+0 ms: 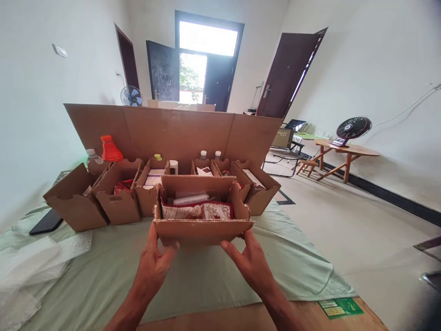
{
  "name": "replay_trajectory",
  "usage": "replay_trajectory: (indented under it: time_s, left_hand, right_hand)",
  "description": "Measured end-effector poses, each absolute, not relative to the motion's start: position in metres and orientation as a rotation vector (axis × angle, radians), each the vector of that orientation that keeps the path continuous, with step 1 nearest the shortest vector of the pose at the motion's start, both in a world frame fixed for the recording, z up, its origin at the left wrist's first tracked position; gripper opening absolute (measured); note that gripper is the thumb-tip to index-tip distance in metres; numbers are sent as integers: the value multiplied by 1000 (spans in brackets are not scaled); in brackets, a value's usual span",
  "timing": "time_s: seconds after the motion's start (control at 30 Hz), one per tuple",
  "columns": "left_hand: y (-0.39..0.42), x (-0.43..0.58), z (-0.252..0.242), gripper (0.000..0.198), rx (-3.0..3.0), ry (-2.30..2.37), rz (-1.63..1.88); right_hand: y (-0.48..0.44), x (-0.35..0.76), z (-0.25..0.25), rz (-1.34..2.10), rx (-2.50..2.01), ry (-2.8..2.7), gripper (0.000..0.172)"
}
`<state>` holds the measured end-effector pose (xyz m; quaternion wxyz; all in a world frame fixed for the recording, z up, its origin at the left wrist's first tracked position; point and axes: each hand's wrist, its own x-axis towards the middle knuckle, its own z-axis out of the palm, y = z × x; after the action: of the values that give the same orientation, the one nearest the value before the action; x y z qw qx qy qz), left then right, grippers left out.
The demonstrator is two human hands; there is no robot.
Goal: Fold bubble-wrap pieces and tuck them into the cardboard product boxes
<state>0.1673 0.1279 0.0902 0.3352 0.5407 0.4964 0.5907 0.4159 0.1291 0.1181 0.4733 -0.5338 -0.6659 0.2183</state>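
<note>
Both my hands hold one brown cardboard box point(198, 233) near the middle of the cloth-covered table. My left hand point(159, 257) grips its left end, the thumb against the near wall. At the right end, my right hand point(246, 257) does the same, fingers partly hidden behind the corner. Inside the box lie a folded red-and-cream patterned cloth point(198, 211) and a pale packet point(190, 200) behind it. Whether the box touches the table cannot be made out.
Several open cardboard boxes point(81, 214) stand in a row behind, backed by an upright cardboard panel point(179, 126). An orange bottle point(110, 149) rises at the left. Bubble wrap point(41, 262) and a black phone-like slab point(46, 222) lie left on the green cloth point(206, 280).
</note>
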Motion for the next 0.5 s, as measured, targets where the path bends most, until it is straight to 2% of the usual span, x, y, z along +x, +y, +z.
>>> replay_trajectory:
  time_s: [0.3, 0.5]
  left_hand:
    - [80, 151, 66, 62, 1306, 1473, 1522]
    - [47, 136, -3, 77, 1210, 1714, 1501]
  right_hand:
    - [119, 395, 108, 608, -1284, -1708, 46]
    - [133, 375, 87, 930, -1187, -1675, 55]
